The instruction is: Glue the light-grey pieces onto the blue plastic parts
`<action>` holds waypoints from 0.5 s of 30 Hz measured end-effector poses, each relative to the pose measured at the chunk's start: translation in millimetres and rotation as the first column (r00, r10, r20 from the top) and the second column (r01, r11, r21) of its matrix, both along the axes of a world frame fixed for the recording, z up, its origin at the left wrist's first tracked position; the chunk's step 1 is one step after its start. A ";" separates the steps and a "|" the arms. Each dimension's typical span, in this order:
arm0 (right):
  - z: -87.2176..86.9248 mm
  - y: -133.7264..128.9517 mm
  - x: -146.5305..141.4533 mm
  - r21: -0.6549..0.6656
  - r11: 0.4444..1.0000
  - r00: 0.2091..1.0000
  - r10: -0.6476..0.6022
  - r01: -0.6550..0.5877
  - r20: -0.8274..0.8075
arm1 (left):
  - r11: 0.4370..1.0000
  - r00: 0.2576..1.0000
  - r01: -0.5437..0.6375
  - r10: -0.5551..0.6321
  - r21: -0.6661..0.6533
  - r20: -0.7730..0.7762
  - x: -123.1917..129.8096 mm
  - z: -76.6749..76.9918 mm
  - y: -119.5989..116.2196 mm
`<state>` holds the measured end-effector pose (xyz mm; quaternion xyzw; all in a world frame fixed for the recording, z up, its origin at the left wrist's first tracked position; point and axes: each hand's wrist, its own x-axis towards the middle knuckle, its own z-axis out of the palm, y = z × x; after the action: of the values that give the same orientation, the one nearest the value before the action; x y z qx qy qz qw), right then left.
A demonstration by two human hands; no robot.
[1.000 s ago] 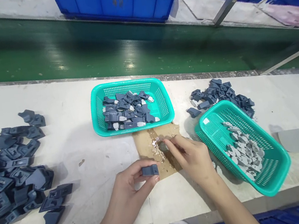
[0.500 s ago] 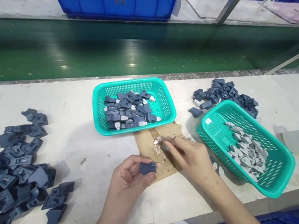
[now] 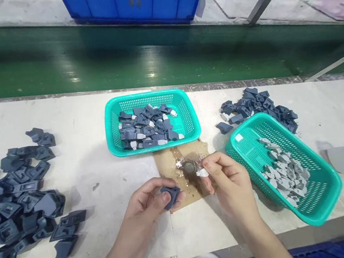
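Note:
Between the thumb and fingers of my left hand (image 3: 152, 200) is a dark grey plastic part (image 3: 171, 196), tilted over the cardboard. My right hand (image 3: 228, 177) pinches a small white plastic piece (image 3: 202, 172) at its fingertips, a short way right of the dark part and apart from it. Just left of the white piece, a small round dish (image 3: 190, 167) sits on the brown cardboard (image 3: 168, 165), with shiny wet spots around it. Past my hands stands a green basket (image 3: 155, 147) holding dark parts with white pieces attached.
A second green basket (image 3: 328, 182) at the right holds many small white pieces. Dark grey parts lie in a pile (image 3: 16, 203) on the left and another pile (image 3: 257, 106) behind the right basket. A blue crate (image 3: 134, 3) stands beyond the green strip (image 3: 49, 66).
My right hand has drawn back right from the small dish, which now shows, and the white piece is visible in its fingers. My left hand has turned the dark part.

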<state>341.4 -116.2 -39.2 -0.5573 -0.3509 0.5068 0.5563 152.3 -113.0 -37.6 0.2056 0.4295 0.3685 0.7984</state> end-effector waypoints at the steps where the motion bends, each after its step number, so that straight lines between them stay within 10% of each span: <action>1: 2.5 -1.6 -2.6 0.004 1.000 1.000 -0.002 0.002 -0.028 | 0.999 0.999 -0.015 0.016 -0.038 0.030 1.2 0.7 0.5; 15: 15.6 -24.6 -22.8 0.062 0.997 0.996 0.059 -0.055 -0.073 | 0.936 0.974 -0.153 0.198 -0.317 0.113 9.6 11.8 -0.1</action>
<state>318.6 -140.8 -23.5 -0.5105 -0.3607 0.5323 0.5710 161.9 -113.1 -25.8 0.0133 0.4396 0.3813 0.8131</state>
